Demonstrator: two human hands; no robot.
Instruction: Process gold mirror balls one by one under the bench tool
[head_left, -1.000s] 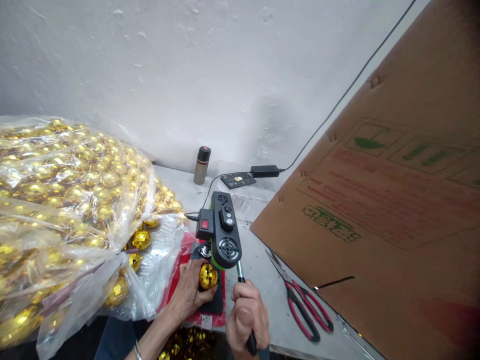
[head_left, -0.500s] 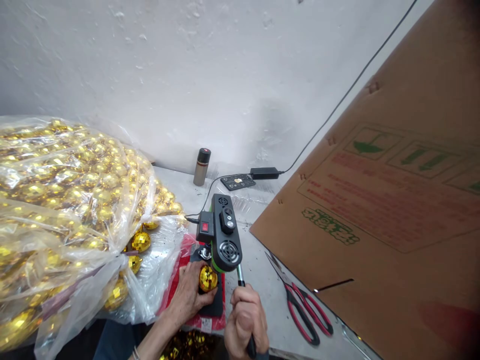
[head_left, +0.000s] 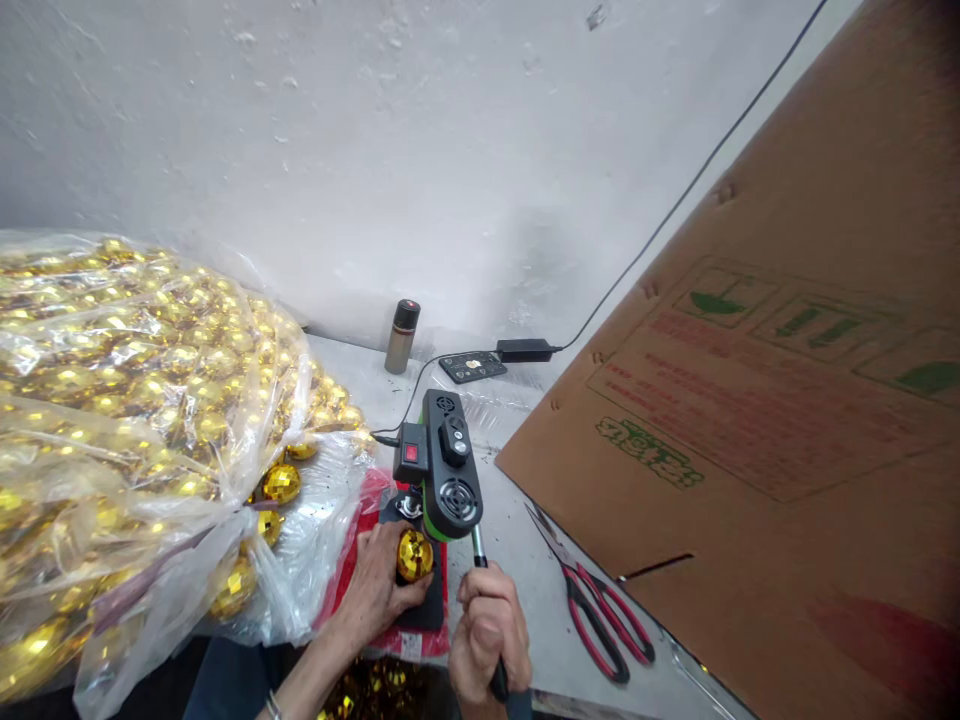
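My left hand [head_left: 379,575] holds a gold mirrored ball [head_left: 414,555] between thumb and fingers, over the dark base of a small press machine [head_left: 451,465]. The machine has a black top with round vents, a green edge and a red switch. Its lever [head_left: 480,548] has a metal rod and a black grip, and my right hand [head_left: 491,630] is wrapped around that grip. Under the base lies red plastic [head_left: 352,555]. What the ball touches beneath the machine head is hidden.
At left bulges a clear plastic bag [head_left: 150,400] full of gold balls. Scissors [head_left: 592,605] lie to the right, beside a large cardboard box [head_left: 750,420]. Behind the machine stand a bottle [head_left: 403,337], a phone-like black slab [head_left: 472,367] and a power adapter [head_left: 524,350] with its cable.
The view has shifted slightly, so the box and scissors appear a little further left. Both hands keep their holds on the ball and the lever.
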